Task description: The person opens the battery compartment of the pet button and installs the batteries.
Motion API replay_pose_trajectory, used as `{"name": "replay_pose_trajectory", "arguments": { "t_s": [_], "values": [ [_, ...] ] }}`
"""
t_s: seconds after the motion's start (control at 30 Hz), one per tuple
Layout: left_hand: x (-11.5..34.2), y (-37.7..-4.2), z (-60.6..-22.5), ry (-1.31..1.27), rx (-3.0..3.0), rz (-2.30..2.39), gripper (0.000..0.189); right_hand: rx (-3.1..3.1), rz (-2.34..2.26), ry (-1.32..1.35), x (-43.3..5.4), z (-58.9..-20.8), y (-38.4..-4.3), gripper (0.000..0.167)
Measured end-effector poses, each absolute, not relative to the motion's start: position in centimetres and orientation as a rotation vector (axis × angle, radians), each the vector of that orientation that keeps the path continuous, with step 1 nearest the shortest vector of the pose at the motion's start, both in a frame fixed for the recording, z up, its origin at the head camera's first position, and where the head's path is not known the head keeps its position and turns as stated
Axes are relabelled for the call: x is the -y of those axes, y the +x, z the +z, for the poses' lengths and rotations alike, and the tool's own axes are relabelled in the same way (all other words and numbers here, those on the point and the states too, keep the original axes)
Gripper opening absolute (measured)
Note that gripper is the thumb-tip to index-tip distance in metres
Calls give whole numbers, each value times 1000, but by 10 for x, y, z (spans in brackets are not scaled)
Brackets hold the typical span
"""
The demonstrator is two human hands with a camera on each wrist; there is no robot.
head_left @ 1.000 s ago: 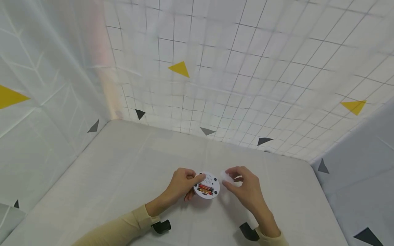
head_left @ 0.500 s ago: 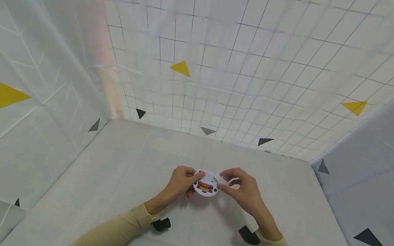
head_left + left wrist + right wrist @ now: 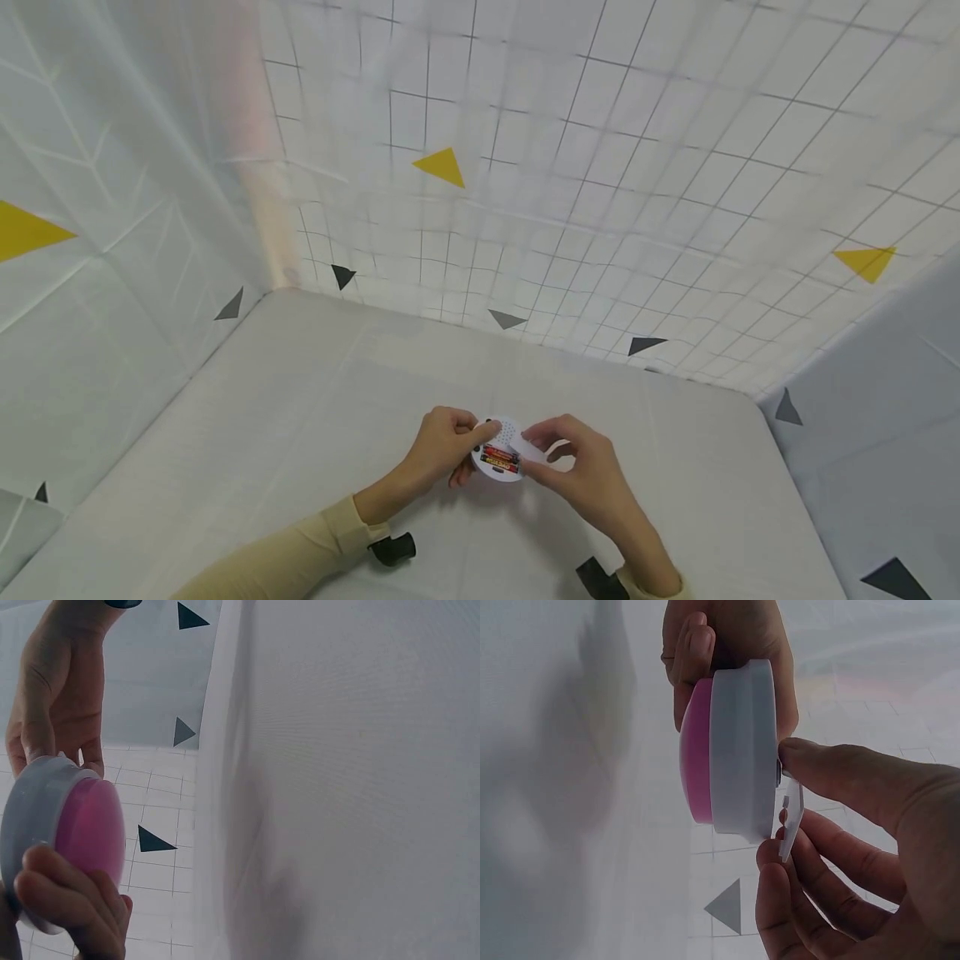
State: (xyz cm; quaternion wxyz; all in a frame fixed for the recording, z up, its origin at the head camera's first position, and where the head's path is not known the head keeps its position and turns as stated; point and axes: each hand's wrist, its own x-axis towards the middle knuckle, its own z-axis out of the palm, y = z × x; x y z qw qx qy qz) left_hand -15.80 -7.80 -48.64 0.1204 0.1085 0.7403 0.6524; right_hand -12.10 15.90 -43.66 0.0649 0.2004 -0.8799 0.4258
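Observation:
A round white sound button [image 3: 508,429] is held above the table with its underside up. That underside shows speaker holes, dark feet and two red batteries [image 3: 497,460] side by side in an uncovered bay. Its pink dome [image 3: 97,825] faces down. My left hand [image 3: 438,442] grips the left rim, thumb on the back and fingers below. My right hand [image 3: 588,471] pinches a white battery cover [image 3: 793,817] between thumb and fingers. The cover stands tilted against the back, close over the right end of the batteries, its small tabs showing in the right wrist view.
A white cloth-covered table [image 3: 337,417] lies beneath both hands. White sheeting with grid lines and yellow and dark triangles [image 3: 442,167] rises behind and at the sides. Black wrist mounts [image 3: 393,548] sit at both sleeves.
My right hand has moved left, bringing the battery cover from beside the sound button to over its right edge and the battery ends. The left hand has barely moved.

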Motion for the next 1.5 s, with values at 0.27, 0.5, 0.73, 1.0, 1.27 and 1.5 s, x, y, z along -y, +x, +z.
{"name": "replay_pose_trajectory", "arguments": {
  "t_s": [0.27, 0.5, 0.73, 1.0, 1.27, 1.5],
  "values": [
    [78, -156, -488, 323, -2151, 1915, 39, 2661, 1267, 665, -156, -436, -116, 40],
    [78, -155, -489, 354, -2140, 1925, 41, 2698, 1237, 660, -152, -437, -114, 37],
    [77, -155, -489, 356, -2148, 1917, 41, 2627, 1234, 765, -148, -440, -114, 35],
    [76, -155, -488, 356, -2168, 1914, 41, 2604, 1195, 853, -146, -441, -113, 32],
    [76, -156, -491, 355, -2177, 1895, 42, 2569, 1180, 898, -144, -442, -114, 29],
    [75, -156, -493, 364, -2171, 1900, 42, 2528, 1181, 924, -140, -446, -114, 28]
  ]
}}
